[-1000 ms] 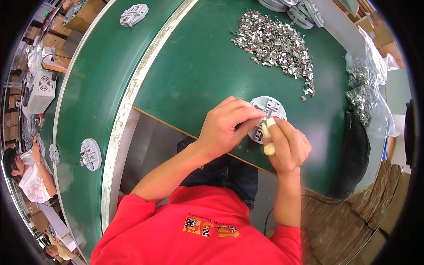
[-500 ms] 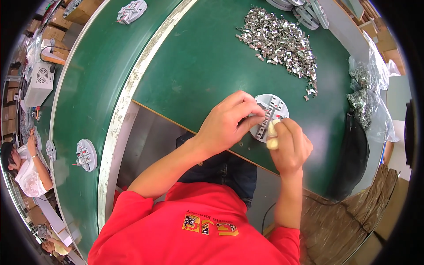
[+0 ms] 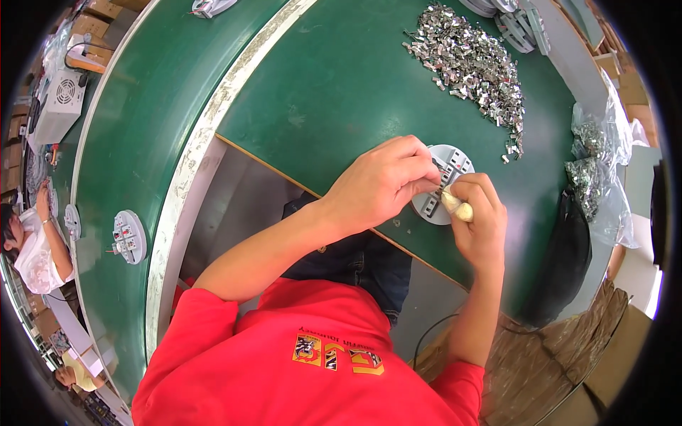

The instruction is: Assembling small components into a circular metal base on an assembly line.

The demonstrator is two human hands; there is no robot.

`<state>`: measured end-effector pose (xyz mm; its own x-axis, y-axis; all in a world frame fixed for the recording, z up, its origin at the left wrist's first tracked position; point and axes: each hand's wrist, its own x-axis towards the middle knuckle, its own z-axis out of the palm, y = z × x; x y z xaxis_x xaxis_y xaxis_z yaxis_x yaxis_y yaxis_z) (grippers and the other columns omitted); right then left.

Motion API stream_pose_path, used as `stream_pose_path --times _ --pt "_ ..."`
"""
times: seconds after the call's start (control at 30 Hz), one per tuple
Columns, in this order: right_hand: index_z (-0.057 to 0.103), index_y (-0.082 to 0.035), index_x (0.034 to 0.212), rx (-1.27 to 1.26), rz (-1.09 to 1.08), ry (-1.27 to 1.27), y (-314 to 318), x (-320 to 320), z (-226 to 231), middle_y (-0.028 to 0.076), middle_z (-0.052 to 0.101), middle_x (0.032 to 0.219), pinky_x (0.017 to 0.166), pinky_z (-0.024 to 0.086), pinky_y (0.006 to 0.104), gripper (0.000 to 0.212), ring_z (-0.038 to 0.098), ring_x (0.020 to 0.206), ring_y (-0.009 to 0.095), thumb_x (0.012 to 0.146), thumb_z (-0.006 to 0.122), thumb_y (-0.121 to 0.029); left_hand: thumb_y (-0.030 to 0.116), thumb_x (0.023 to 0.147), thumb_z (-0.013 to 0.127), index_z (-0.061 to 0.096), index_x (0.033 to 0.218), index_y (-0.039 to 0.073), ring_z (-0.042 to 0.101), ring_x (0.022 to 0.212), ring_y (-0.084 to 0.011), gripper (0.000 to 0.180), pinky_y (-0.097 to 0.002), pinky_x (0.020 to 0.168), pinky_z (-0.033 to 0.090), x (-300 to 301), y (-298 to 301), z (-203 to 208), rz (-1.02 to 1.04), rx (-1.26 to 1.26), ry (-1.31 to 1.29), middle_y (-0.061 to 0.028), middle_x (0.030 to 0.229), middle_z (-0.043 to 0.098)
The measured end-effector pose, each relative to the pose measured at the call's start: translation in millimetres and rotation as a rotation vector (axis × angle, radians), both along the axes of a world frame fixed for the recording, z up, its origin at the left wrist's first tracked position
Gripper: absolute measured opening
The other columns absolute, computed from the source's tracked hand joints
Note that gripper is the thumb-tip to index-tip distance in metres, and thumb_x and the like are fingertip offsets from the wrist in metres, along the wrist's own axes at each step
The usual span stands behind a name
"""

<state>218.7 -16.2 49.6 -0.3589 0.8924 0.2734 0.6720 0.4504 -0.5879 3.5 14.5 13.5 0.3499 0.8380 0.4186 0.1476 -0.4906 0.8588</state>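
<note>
On the green table top lies a round light-grey disc with raised rows of dark slots, partly covered by my hands. My left hand is closed in a pinch, its fingertips over the left side of the slotted row; whatever they hold is too small to make out. At the disc's right side my right hand is curled closed. Pale yellow coverings sit on its fingertips, against the slotted row. Anything between those fingers is hidden.
A heap of small shiny metal pieces lies beyond the disc, with grey parts behind it. Clear bags and a black bag are at right. Another slotted disc rests on the green belt; a person sits beyond.
The view has shifted slightly. My right hand has turned a little and its covered fingertips sit closer to my left fingertips over the slotted row. My left hand keeps its pinch.
</note>
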Motion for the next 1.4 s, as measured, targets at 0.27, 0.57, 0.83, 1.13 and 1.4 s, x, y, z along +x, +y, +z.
stream_pose_path --times 0.27,0.57,0.83,1.13,1.4 --pt "0.065 -0.004 0.100 -0.006 0.002 -0.014 4.7 -6.8 0.3 0.011 0.066 0.101 0.066 0.055 0.0400 0.025 0.067 0.077 0.033 0.078 0.072 0.006 0.003 0.088 0.078 0.072 0.098 0.005 0.065 0.087 -0.0249 0.012 -0.0361 0.073 0.054 -5.7 2.3 -1.0 0.015 0.008 0.010 -0.0058 0.096 0.065" --pt "0.061 -0.004 0.094 -0.119 0.106 -0.312 13.7 -24.6 23.7 0.013 0.062 0.094 0.063 0.052 0.0470 0.017 0.065 0.076 0.038 0.081 0.067 0.004 0.002 0.084 0.078 0.071 0.095 0.005 0.065 0.089 -0.0278 0.012 -0.0379 0.075 0.054 -9.5 2.9 -4.8 0.019 0.067 0.080 -0.0065 0.097 0.066" --pt "0.059 -0.004 0.091 -0.057 0.048 -0.271 9.4 -23.5 22.2 0.010 0.060 0.087 0.057 0.049 0.0436 0.018 0.063 0.067 0.032 0.080 0.074 -0.004 0.006 0.087 0.078 0.073 0.094 0.006 0.065 0.089 -0.0267 0.009 -0.0372 0.078 0.053 -15.4 3.1 0.8 -0.023 0.026 0.100 -0.0057 0.096 0.068" --pt "0.054 -0.003 0.087 -0.176 0.064 1.177 2.1 -28.0 13.6 0.006 0.048 0.082 0.049 0.032 0.0257 0.051 0.040 0.054 0.009 0.100 0.066 -0.050 0.018 0.089 0.079 0.076 0.094 0.009 0.065 0.089 -0.0238 0.011 -0.0348 0.078 0.050 -6.6 7.4 10.4 0.055 -0.018 0.163 -0.0041 0.097 0.070" --pt "0.047 -0.003 0.087 -0.151 0.224 1.357 8.7 -44.4 -7.9 0.007 0.044 0.082 0.047 0.030 0.0261 0.056 0.038 0.051 0.010 0.105 0.056 -0.056 0.020 0.088 0.080 0.077 0.095 0.009 0.066 0.080 -0.0219 0.014 -0.0341 0.074 0.051 -10.8 8.6 1.4 0.026 -0.133 0.119 -0.0035 0.091 0.070"
